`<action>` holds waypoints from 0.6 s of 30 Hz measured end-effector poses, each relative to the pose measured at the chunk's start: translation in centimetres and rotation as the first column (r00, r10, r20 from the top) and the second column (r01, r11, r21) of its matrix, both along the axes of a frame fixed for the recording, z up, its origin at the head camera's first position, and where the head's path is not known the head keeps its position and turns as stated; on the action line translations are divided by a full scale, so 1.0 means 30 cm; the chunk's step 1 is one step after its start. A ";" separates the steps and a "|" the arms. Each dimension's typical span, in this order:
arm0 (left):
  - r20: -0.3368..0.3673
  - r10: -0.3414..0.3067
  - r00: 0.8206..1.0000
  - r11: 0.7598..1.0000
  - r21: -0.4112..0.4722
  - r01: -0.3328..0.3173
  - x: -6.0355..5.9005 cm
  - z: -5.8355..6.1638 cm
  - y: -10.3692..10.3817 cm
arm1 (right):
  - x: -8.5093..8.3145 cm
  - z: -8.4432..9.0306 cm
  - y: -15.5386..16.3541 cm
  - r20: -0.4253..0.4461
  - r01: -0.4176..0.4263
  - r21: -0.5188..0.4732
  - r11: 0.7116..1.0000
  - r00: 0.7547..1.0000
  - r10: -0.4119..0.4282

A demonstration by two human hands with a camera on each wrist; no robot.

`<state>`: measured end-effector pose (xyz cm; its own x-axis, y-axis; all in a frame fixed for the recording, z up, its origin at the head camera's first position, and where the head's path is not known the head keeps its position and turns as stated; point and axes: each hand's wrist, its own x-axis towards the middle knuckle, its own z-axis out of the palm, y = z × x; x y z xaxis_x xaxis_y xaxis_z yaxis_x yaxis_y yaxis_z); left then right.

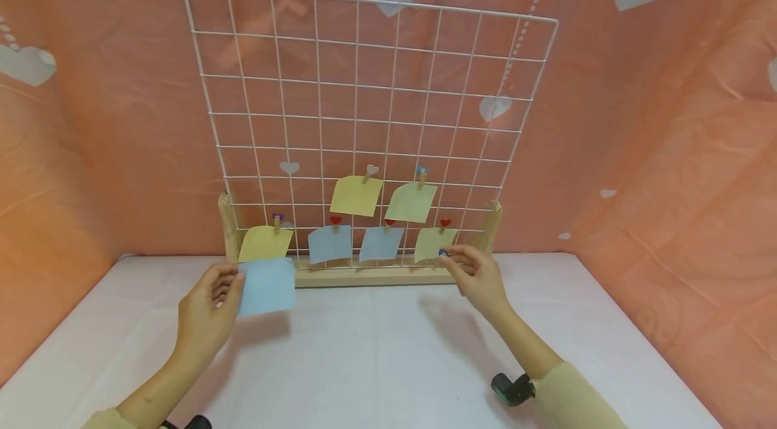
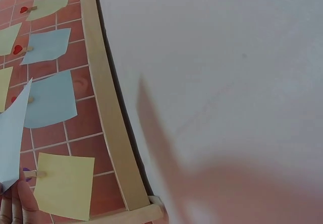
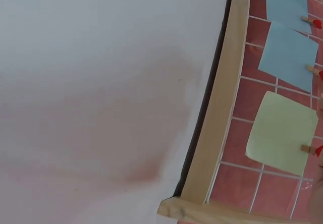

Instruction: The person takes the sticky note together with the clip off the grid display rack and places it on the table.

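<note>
My left hand (image 1: 206, 311) pinches a light blue sticky note (image 1: 267, 286) by its left edge, in front of the grid's lower left. Between the thumb and fingers of my right hand (image 1: 482, 280) is a small clothespin with a blue top (image 1: 444, 253), mostly covered by the fingertips. That hand is in front of the lower right pale green note (image 3: 282, 133). A white wire grid (image 1: 376, 85) stands upright in a wooden base (image 1: 376, 276). Small heart-topped clothespins hold several notes on it, among them a yellow note (image 2: 64, 186) and a blue note (image 1: 330, 244).
The grid's base rests on a white-covered table (image 1: 376, 355). Behind and beside it hangs an orange curtain (image 1: 668, 166) with white hearts. A wooden end post (image 1: 489, 230) rises at the base's right. Dark wrist cameras (image 1: 512, 389) sit on both forearms.
</note>
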<state>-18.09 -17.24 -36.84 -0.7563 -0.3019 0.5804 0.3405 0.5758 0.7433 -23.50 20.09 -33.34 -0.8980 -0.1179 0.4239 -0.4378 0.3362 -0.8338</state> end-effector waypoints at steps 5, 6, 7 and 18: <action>0.007 0.010 1.000 1.000 -0.010 -0.010 0.003 -0.007 -0.007 | 0.010 -0.010 0.015 0.026 0.013 -0.011 1.000 1.000 -0.012; 0.006 0.011 1.000 1.000 -0.008 -0.011 0.003 -0.008 -0.009 | 0.011 -0.011 0.018 0.024 0.015 -0.012 1.000 1.000 -0.014; 0.005 0.009 1.000 1.000 -0.007 -0.009 0.003 -0.009 -0.010 | 0.013 -0.013 0.022 0.025 0.016 -0.010 1.000 1.000 -0.016; 0.020 -0.008 1.000 1.000 -0.014 0.008 0.017 -0.035 -0.030 | 0.008 -0.056 0.069 0.071 0.066 0.053 0.996 0.995 -0.070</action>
<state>-17.59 -18.15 -37.90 -0.7703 -0.2874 0.5693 0.3304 0.5837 0.7417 -23.25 22.17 -35.02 -0.9330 -0.0753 0.3520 -0.3511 0.4055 -0.8440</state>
